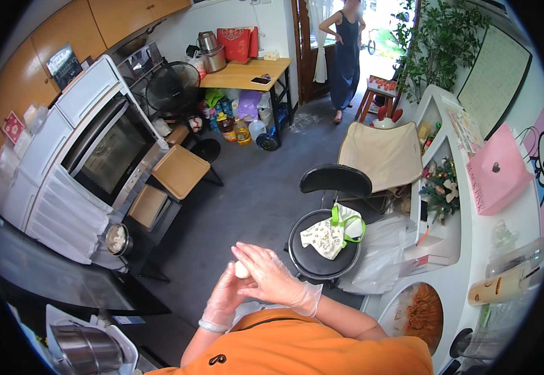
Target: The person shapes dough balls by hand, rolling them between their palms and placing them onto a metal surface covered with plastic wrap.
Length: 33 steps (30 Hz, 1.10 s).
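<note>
A small white ball [241, 270], perhaps dough, sits between my two palms. My left hand [225, 293] cups it from the left, in a clear plastic glove. Over its right side lies my right hand [269, 276], gloved the same way, with the fingers stretched across the ball. Both hands are held in the air in front of my orange shirt [300, 344]. Part of the ball is hidden by the fingers. To the left, a metal bowl [118, 239] contains several white lumps.
A black stool [316, 267] with a patterned cloth bag [326, 239] stands ahead to the right. Baking trays [181, 171] and an oven [112, 147] are on the left. A round tray of orange-brown food [422, 314] lies right. Another person [345, 61] stands by the doorway.
</note>
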Tool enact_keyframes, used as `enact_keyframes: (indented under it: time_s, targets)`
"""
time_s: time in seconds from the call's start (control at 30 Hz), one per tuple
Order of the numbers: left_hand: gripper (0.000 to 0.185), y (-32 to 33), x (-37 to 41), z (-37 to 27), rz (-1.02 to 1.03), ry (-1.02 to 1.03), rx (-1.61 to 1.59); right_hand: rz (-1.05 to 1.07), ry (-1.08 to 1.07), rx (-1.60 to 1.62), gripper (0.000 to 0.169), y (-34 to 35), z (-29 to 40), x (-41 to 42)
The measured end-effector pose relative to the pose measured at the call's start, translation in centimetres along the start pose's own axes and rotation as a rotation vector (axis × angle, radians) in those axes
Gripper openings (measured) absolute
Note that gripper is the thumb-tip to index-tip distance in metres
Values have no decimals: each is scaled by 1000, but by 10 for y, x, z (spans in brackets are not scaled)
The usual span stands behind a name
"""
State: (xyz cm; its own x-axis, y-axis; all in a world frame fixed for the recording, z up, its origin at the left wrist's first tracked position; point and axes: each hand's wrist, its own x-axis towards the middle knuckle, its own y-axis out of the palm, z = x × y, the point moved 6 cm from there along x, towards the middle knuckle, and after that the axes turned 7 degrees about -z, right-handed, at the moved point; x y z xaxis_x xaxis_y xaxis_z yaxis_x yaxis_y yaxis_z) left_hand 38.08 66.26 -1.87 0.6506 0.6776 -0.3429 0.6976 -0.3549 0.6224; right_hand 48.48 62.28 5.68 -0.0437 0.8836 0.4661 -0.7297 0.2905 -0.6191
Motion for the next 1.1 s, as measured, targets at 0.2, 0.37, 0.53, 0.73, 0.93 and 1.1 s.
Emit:
enact_keyframes:
  time_s: [0.2, 0.37, 0.53, 0.73, 0.93, 1.1]
  targets:
    - [55, -21, -9, -20, -20, 46, -209, 7, 99, 329, 83, -46, -1, 12]
    - [53, -35, -14, -37, -114, 86, -205, 640, -371, 1061, 64, -107, 41, 11]
    - [54, -45, -22, -40, -195, 77, -199, 622, -779, 2096, 43, -130, 38, 18]
    - [54, -47, -23, -28, -208, 47, -213, 281, -232, 2297, 27, -73, 12, 9]
    - [55, -43, -17, -21, -141, 33, -272, 213, -160, 2161, 28, -82, 19, 15]
    - [53, -40, -16, -19, -193, 34, -238, 260, -34, 2028, 34, -85, 22, 14]
